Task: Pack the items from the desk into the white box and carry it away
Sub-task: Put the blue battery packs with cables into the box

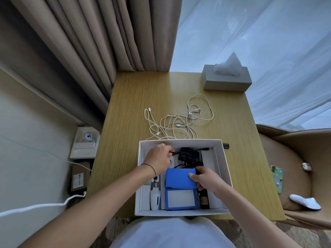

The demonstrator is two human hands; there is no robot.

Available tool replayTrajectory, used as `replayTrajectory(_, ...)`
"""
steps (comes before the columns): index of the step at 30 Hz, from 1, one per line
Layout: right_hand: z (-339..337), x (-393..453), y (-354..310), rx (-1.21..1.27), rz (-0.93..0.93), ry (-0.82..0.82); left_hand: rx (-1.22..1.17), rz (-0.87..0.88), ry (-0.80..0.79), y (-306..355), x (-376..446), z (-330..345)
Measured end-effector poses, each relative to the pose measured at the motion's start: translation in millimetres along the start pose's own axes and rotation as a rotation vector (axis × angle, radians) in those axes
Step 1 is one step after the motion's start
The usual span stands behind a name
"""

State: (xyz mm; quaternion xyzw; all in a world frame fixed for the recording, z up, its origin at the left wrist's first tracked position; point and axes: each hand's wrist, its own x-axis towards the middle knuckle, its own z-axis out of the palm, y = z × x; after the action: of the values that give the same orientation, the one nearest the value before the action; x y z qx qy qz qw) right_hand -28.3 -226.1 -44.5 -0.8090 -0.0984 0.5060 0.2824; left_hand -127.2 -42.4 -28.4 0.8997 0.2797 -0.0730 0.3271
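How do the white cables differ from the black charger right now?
The white cables lie tangled on the desk outside the white box, untouched; the black charger sits inside it, its cord pinched by the left hand. The two differ in colour. Both are corded electronics.

I can make out no text clearly from here. The brown cardboard box [79, 176] on the floor, left of the counter [125, 133], carries a white shipping label [78, 181] with barcode-like stripes, but its print is too small for me to read. Inside the white box [223, 165], just right of the left hand [158, 161], a white card [172, 161] shows a dark mark I cannot decipher.
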Motion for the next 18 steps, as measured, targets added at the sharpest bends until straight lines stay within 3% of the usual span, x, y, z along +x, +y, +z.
replayTrajectory(8, 6.9, 3.9, 5.0, -0.538, -0.183, 0.254, 0.238, 0.022, 0.014, -6.3, -0.3, 12.2)
replayTrajectory(13, 5.3, -4.3, -1.7, -0.703, -0.233, 0.301, 0.366, 0.079, -0.002, -5.6, -1.9, 13.1)
replayTrajectory(15, -3.0, -11.6, -10.3, -0.732, -0.299, 0.357, 0.329, 0.111, 0.076, -2.3, -6.8, 5.5)
replayTrajectory(18, -25.1, -23.9, -30.7, -0.544, -0.432, 0.443, 0.216, 0.155, 0.201, 4.4, -13.9, -11.4)
